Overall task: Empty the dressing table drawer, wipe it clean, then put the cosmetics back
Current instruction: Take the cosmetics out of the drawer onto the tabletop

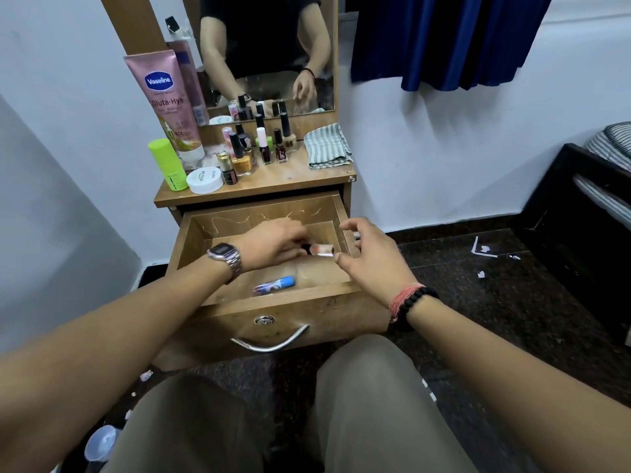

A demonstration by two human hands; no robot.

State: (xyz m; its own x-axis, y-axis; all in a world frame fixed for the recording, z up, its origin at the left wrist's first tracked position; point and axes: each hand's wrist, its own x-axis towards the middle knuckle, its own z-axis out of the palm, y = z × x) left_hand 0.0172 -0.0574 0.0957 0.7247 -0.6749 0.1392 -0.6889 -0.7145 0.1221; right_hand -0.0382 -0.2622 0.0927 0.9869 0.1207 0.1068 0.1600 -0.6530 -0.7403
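both arms reached forward. left hand, watch on wrist, fingers curled down, pinching small item. right hand hovered just beside, fingers relaxed, spread, holding nothing; bracelets on wrist.

drawer and tabletop look like matt wood laminate with a shiny curved metal handle, plus a glossy plastic lotion tube, a woven striped cloth, glossy glass polish bottles and a speckled polished stone floor.
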